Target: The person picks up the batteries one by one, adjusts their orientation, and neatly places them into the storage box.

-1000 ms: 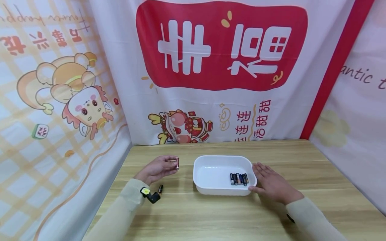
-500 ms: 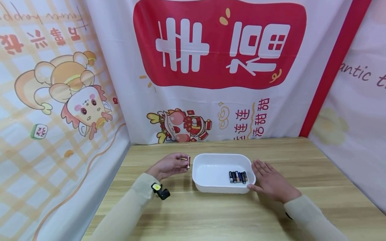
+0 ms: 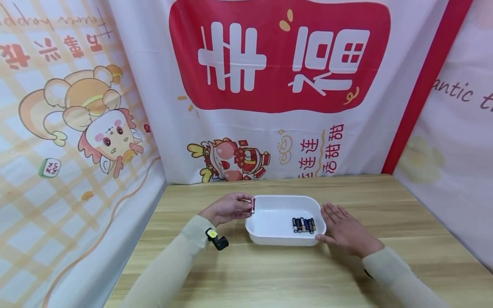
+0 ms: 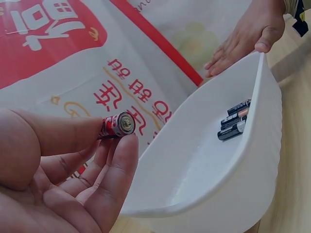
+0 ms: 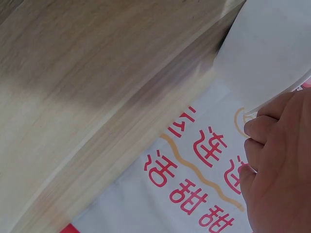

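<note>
Between the thumb and fingertips of my left hand I pinch a red battery, one metal end facing the left wrist camera. The hand is at the left end of a white plastic tub, and the battery overlaps its rim in the head view. Inside, several dark batteries lie side by side in a row near the right end. My right hand rests against the tub's right end, fingers extended along the rim and thumb toward the front corner. In the right wrist view that hand partly covers the tub wall.
The tub stands on a wood-grain table. Printed cloth hangs behind the table, and more patterned cloth runs along its left side. A black wrist device juts out under my left wrist.
My left hand has moved right with the red battery, from over the table to the tub's left rim. A battery on the table is now hidden behind the left arm. My right hand stays put.
</note>
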Tool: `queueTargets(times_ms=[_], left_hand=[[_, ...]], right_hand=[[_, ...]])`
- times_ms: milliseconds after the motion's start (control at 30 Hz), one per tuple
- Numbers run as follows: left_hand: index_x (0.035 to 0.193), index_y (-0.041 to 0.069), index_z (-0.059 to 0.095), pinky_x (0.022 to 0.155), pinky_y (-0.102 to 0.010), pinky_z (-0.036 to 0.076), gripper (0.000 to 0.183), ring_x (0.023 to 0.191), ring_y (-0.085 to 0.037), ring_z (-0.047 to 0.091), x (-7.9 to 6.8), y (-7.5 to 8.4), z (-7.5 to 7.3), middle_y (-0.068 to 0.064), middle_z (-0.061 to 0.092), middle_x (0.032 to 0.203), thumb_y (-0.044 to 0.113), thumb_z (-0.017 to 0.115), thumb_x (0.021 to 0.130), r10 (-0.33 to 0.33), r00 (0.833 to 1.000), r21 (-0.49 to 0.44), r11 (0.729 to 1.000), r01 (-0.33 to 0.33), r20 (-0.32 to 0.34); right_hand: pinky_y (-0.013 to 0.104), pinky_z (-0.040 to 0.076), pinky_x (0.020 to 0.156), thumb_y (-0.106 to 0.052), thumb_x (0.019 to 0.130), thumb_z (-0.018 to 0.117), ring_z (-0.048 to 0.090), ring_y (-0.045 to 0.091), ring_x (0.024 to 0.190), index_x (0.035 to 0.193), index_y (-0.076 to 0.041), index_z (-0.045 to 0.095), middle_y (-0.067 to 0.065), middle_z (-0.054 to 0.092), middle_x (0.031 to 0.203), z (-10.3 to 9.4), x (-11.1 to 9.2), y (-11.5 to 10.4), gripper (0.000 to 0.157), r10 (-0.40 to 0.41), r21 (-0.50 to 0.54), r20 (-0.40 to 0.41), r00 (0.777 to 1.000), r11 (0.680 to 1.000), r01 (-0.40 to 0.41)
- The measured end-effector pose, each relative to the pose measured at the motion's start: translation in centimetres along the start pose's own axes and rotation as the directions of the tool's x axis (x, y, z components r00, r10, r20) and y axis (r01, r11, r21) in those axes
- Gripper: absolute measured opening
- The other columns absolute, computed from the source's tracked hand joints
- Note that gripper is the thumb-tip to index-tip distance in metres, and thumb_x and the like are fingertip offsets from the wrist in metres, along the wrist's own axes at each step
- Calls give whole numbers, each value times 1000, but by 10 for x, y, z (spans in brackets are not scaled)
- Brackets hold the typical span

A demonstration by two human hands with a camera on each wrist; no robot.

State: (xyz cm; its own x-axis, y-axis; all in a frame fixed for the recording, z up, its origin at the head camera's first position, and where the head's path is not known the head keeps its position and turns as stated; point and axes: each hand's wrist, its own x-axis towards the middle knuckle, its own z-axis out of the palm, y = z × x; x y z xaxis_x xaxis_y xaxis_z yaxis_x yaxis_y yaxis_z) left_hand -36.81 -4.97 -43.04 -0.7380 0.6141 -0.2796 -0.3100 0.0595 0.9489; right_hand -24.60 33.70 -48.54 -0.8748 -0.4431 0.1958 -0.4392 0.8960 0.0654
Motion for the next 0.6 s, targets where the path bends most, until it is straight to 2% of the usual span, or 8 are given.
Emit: queueTargets(times_ms=[133,400,600], left_hand=[[137,-4,47,92,-40,53,46,102,-29,64,6,-2,5,-27,55,126,3,62,94,-8,1000,2,1000,8,12],[127,-1,56,90,-40,55,35,96,-28,66,18,-6,19,-29,55,125,1,62,93,-37,999,18,999,37,15],[123,1,60,88,-39,56,32,93,-28,67,30,-10,26,-27,60,119,0,64,91,-61,998,25,998,61,14]], right_hand=[[54,18,116,-65,95,41,23,41,141,144,11,33,26,29,152,-2,0,0,90,3,-9,12,1000,1000,-2],[53,19,116,-63,95,42,22,41,141,145,11,31,26,27,152,0,-2,-1,90,7,11,19,1000,1000,-7],[53,20,116,-64,95,41,23,41,141,145,10,32,24,26,153,0,-1,-2,90,4,13,24,1000,1000,-4]])
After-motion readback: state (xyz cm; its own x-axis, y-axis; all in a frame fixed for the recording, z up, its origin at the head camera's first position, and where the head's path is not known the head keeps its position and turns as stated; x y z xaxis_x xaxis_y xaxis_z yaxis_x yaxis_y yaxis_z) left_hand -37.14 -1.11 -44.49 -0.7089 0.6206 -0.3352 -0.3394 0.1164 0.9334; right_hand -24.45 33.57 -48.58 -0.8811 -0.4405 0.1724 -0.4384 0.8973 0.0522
